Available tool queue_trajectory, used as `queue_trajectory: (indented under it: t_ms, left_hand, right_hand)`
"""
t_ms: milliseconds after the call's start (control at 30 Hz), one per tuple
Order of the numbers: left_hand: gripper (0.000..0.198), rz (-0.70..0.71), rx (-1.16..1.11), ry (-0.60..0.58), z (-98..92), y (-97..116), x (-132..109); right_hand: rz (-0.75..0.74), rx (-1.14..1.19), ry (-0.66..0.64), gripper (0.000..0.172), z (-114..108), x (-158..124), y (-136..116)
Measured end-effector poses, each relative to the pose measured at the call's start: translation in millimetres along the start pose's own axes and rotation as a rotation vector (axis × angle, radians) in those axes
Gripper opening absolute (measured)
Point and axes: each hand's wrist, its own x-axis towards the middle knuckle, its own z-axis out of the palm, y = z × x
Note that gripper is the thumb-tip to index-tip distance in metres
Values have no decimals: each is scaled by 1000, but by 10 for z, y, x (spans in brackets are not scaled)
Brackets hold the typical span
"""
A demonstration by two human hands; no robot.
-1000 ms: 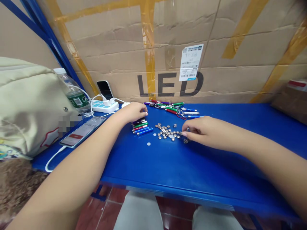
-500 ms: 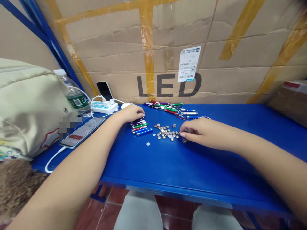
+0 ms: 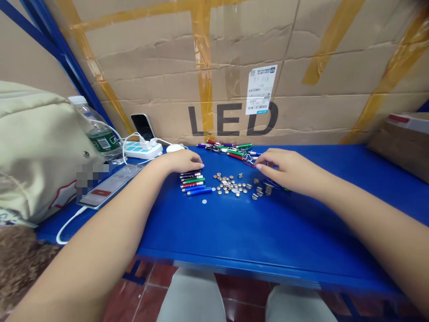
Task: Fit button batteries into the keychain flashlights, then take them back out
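Observation:
My left hand [image 3: 187, 161] rests at the back end of a row of small pen-like metal torches [image 3: 197, 181] in black, green, red and blue. Its fingers are bent loosely with the thumb apart, and nothing shows in its grasp. My right hand [image 3: 279, 165] hovers over the right end of a pile of similar torches with keyring clips [image 3: 234, 153], fingers and thumb apart. Between the hands lie many loose silver button cells [image 3: 226, 184]. Short stacks of button cells [image 3: 268, 189] sit below my right hand, which partly hides some torches.
A white power strip [image 3: 142, 152] with cables, a phone [image 3: 110, 185], a bottle [image 3: 103, 138] and a beige bag [image 3: 40, 147] stand at left. A large cardboard box [image 3: 161, 67] backs the blue table [image 3: 214, 232]. Another box [image 3: 402, 145] is at right.
My right hand has moved up and away from the button cells towards the torch pile, uncovering the short stacks. My left hand stays by the torch row. The view has shifted slightly.

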Motion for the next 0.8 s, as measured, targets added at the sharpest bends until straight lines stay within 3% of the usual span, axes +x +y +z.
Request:
queue_trajectory:
  t_ms: [267,567,800]
  left_hand:
    - [43,-20,24,21,1,78,-5]
    - [40,-14,35,143,-8,60,35]
    - [39,47,31,244,-5,63,43]
  right_hand:
    - [41,-50,9,35,119,77,367]
    - [239,-227,-107,31,289,448,262]
    - [243,-226,-101,29,404,624,280]
